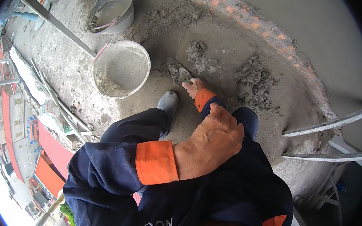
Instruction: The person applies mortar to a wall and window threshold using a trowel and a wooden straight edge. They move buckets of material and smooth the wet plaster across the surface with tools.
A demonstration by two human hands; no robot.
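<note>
Left hand [210, 143] flat on knee, fingers loose; right hand [193, 87] gripping mortar-caked trowel [177, 71] beside grey bucket [120, 69].

Navy sleeves [107, 167] with orange cuffs [156, 161]. Beyond the cuffs, two grey-white buckets [120, 68], smeared with grey mortar [255, 78]. Grey floor [65, 60] around the buckets, edged with red-orange bricks [257, 23]. Grey boot [168, 102].
</note>
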